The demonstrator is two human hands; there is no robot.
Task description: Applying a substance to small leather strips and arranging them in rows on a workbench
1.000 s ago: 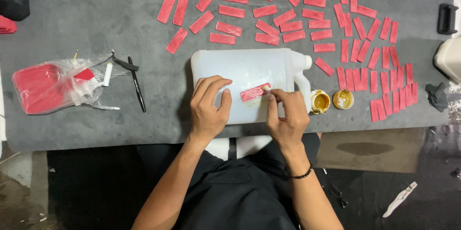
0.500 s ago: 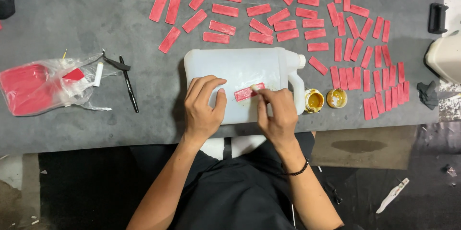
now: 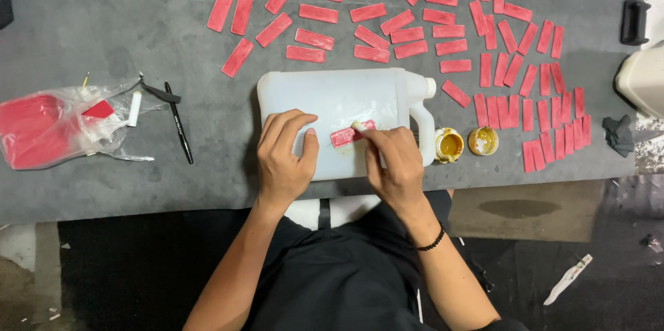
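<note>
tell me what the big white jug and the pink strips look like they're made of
The white jug looks like translucent plastic: milky, slightly glossy walls, moulded handle and cap. The pink strip lying on it, under the right hand, looks like matte card, foam or rubbery sheet; its flat, dull, slightly mottled surface leaves that open. The left hand rests on the jug.

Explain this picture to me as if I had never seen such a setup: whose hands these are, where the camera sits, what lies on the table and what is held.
The camera sits on a person's head and looks down at their own two bare hands. A white plastic jug lies on its side on a grey table. The left hand rests on the jug. The right hand presses a small red strip against it. Many more red strips lie spread beyond. Two small open pots of yellow paste stand beside the jug. At the left are a clear plastic bag with red contents and a black pen.
</note>
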